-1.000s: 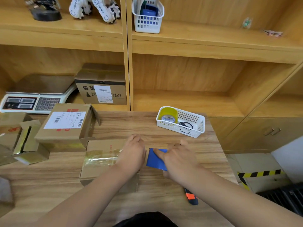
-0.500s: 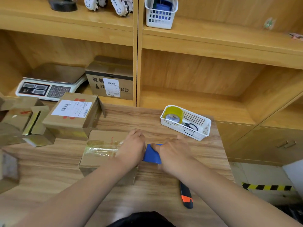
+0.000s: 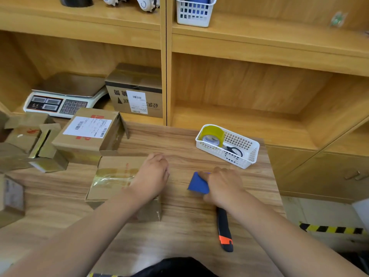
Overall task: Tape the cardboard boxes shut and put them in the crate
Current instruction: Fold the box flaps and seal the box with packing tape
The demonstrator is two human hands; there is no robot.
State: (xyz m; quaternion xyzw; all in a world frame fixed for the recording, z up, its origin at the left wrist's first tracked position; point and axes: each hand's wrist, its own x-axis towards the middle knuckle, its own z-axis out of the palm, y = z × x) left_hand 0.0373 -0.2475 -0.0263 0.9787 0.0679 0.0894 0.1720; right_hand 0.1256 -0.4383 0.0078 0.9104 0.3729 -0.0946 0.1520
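Fingers (image 3: 158, 159) of the left hand (image 3: 151, 176) were curled over the right end of the cardboard box (image 3: 117, 163), which we judged pinned it to the table (image 3: 179, 140) while the seal was worked; the right hand (image 3: 223, 186), just right of centre, clenched a blue tool (image 3: 197, 183), held apart from the box, probably for drawing or smoothing the strip; the box lay left of centre, brown with faint red print, its flaps seemingly down; a glossy, wrinkled band of clear tape (image 3: 111, 177) crossed its top
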